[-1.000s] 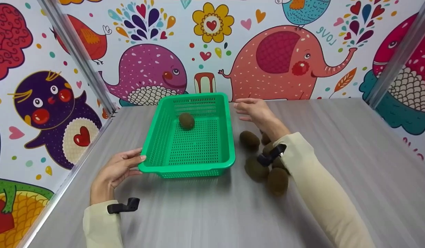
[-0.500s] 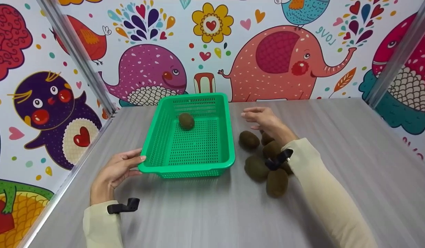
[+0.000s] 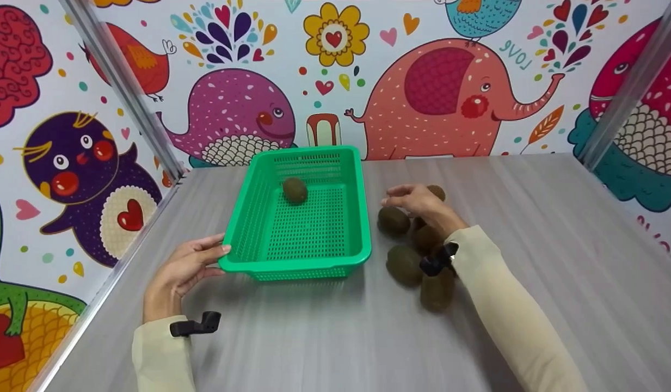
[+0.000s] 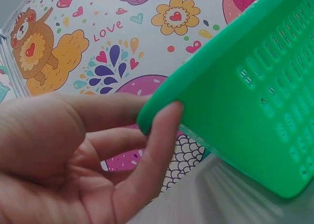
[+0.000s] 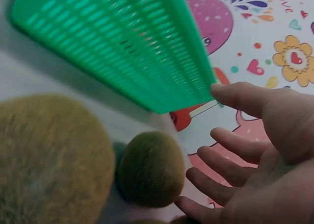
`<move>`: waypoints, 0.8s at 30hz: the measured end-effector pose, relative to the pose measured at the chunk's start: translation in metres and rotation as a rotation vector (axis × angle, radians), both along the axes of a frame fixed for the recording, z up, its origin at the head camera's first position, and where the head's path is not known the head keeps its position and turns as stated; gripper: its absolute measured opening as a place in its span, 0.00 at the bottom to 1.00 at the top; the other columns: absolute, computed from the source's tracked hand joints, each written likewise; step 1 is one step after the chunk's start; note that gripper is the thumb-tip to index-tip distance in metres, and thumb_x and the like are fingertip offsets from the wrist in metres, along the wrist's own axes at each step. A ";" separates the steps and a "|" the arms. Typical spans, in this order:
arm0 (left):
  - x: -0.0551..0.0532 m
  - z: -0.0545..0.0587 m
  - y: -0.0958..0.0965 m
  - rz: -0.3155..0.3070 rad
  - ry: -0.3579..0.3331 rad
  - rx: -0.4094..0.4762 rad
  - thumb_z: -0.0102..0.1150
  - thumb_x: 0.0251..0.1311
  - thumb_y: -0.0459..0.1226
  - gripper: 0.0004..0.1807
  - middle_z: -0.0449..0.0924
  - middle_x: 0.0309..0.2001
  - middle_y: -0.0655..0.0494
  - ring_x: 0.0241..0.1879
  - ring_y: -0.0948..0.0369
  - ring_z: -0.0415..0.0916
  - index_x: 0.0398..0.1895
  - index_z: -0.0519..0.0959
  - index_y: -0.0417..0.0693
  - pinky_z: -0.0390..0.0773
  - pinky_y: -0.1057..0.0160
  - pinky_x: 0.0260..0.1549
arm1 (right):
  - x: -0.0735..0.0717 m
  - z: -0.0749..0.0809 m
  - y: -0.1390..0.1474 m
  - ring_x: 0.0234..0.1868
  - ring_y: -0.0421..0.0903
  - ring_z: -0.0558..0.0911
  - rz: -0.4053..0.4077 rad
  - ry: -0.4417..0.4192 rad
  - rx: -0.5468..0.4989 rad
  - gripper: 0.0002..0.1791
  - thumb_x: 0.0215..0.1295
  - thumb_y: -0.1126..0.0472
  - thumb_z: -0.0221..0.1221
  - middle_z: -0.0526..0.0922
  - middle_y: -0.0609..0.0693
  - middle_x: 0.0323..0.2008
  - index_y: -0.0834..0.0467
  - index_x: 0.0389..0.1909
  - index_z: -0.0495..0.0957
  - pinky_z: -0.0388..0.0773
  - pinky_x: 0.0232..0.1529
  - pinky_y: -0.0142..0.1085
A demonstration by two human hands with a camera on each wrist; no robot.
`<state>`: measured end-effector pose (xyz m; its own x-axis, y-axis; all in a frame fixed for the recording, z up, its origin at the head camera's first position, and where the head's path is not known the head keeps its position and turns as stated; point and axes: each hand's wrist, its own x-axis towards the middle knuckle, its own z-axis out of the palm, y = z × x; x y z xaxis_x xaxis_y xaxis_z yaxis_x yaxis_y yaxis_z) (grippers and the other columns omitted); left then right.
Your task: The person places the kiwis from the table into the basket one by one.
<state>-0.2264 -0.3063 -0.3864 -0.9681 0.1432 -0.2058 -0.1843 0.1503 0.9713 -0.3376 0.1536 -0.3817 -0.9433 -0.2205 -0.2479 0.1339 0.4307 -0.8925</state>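
Observation:
A green plastic basket stands on the table with one kiwi inside, toward its far end. My left hand pinches the rim at the near left corner; in the left wrist view the thumb lies against the basket's wall. To the right of the basket several brown kiwis are clustered. My right hand is low over the far end of that cluster, fingers spread and holding nothing. Its fingertips overlap the nearest kiwi in the head view. Another kiwi shows just beyond the hand, partly hidden.
Closer to me lie a kiwi and another kiwi, partly under the right wrist's black camera mount. The grey table meets cartoon-printed walls at the back and left. A metal post rises at the back left corner.
My right hand has moved away from the basket's right side, toward me and down to the kiwis. The left hand and basket have stayed put.

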 end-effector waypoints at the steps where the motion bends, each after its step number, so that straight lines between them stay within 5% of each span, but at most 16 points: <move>1: 0.000 0.000 0.000 0.002 -0.004 0.001 0.60 0.69 0.38 0.38 0.85 0.45 0.65 0.35 0.68 0.85 0.76 0.56 0.32 0.86 0.68 0.36 | 0.000 -0.002 0.000 0.69 0.58 0.69 0.004 0.000 0.024 0.34 0.66 0.49 0.65 0.70 0.56 0.69 0.57 0.69 0.69 0.65 0.74 0.54; 24: -0.001 0.000 0.001 -0.002 -0.012 0.004 0.58 0.70 0.37 0.37 0.86 0.43 0.65 0.35 0.68 0.85 0.76 0.55 0.32 0.86 0.67 0.36 | -0.006 -0.009 -0.012 0.66 0.60 0.72 0.087 -0.047 0.209 0.36 0.67 0.60 0.64 0.69 0.63 0.68 0.61 0.73 0.62 0.67 0.72 0.57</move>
<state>-0.2278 -0.3053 -0.3861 -0.9652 0.1463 -0.2169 -0.1956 0.1473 0.9696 -0.3433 0.1418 -0.3908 -0.9095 -0.2395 -0.3397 0.1274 0.6173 -0.7763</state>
